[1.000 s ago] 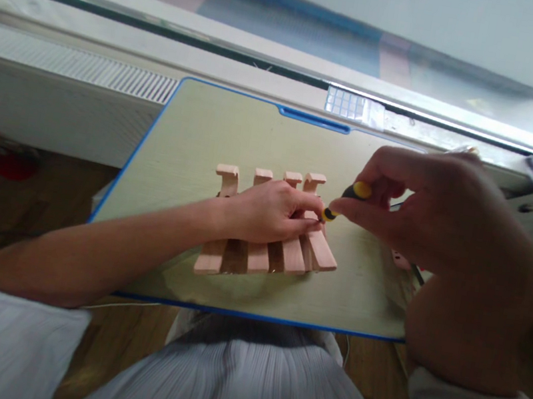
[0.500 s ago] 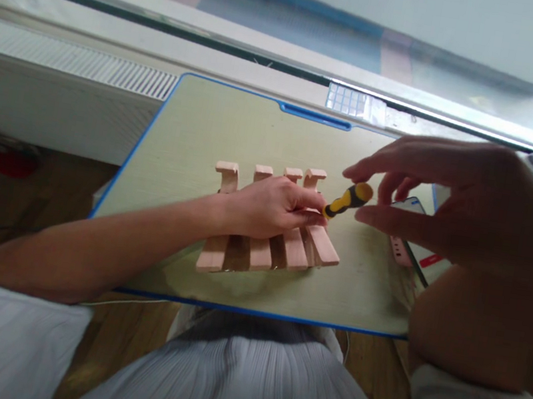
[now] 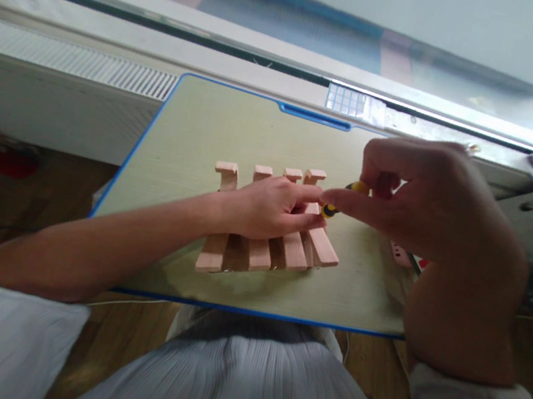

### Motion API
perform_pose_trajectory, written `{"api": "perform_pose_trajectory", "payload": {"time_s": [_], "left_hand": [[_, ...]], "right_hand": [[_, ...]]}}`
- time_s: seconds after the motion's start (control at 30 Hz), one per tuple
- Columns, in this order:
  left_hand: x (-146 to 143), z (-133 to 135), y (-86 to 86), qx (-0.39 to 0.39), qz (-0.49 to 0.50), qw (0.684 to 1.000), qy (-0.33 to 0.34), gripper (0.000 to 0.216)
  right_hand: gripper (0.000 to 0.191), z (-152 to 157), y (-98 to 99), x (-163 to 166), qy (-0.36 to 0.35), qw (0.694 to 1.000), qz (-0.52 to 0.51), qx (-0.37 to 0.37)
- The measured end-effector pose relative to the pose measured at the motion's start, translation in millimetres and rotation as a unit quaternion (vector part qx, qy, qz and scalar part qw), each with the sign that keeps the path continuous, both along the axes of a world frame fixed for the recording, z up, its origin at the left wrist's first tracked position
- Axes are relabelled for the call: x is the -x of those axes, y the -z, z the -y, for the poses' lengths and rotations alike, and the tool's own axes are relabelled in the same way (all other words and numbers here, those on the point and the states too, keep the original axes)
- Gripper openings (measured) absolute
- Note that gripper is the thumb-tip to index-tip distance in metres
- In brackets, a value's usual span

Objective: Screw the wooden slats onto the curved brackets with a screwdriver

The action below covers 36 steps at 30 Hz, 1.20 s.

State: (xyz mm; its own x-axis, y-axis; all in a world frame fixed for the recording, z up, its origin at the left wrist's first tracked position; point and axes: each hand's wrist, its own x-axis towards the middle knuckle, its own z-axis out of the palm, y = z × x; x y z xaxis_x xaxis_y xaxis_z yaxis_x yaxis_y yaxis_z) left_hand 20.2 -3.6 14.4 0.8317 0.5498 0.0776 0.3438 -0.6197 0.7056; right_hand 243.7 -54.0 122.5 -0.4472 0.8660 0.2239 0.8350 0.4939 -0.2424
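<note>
A small slatted wooden piece (image 3: 260, 256), with several pale slats curled into hooks at their far ends, lies on the table. My left hand (image 3: 270, 207) rests across its middle and grips it. Its thumb and forefinger reach to the right-hand slat, on either side of the lower end of a yellow and black screwdriver (image 3: 329, 211). Closed round the screwdriver's handle are the fingers of my right hand (image 3: 400, 187), which covers much of it. The tool leans to the right; its tip is hidden by my left fingers.
The table (image 3: 198, 121) has a blue rim and a blue slot (image 3: 314, 117) at its far edge. A pink object (image 3: 400, 254) and a phone edge show beside my right wrist. Beyond stand a white radiator (image 3: 129, 74) and a window sill holding a clear compartment tray (image 3: 350, 100).
My right hand has moved left and closed on the screwdriver's handle; half a second ago its fingers were spread around it. My left hand and the wooden piece stay nearly still.
</note>
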Motion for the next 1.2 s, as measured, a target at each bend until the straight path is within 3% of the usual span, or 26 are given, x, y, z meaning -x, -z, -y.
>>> {"api": "perform_pose_trajectory", "payload": {"time_s": [0.27, 0.47, 0.57, 0.7, 0.87, 1.13, 1.2], "left_hand": [[1.3, 2.5, -8.4, 0.014, 0.029, 0.999, -0.008, 0.022], [-2.0, 3.1, 3.5, 0.076, 0.119, 0.99, -0.02, 0.028], [-1.6, 1.6, 6.4, 0.095, 0.13, 0.987, -0.009, 0.026], [-0.5, 0.1, 3.6, 0.112, 0.128, 0.985, 0.008, 0.025], [-0.8, 1.1, -0.1, 0.123, 0.119, 0.985, 0.012, 0.026], [1.3, 0.2, -1.4, 0.117, 0.096, 0.988, 0.017, 0.036], [0.7, 0.2, -0.8, 0.111, 0.111, 0.988, 0.01, 0.038]], "right_hand": [[0.058, 1.1, 4.8, 5.3, 0.025, 1.0, 0.004, -0.008], [0.059, 0.1, 7.8, 6.3, 0.028, 0.999, 0.014, -0.017], [0.052, 2.7, 2.1, 1.2, 0.031, 1.0, 0.003, 0.002], [0.025, 10.3, -11.9, -9.9, 0.013, 0.997, -0.07, 0.033], [0.025, 14.8, -18.2, -14.6, -0.08, 0.994, -0.047, 0.052], [0.009, 14.6, -15.0, -9.0, -0.011, 0.999, -0.02, 0.041], [0.013, 12.3, -13.0, -8.2, 0.0, 0.999, -0.023, 0.034]]}}
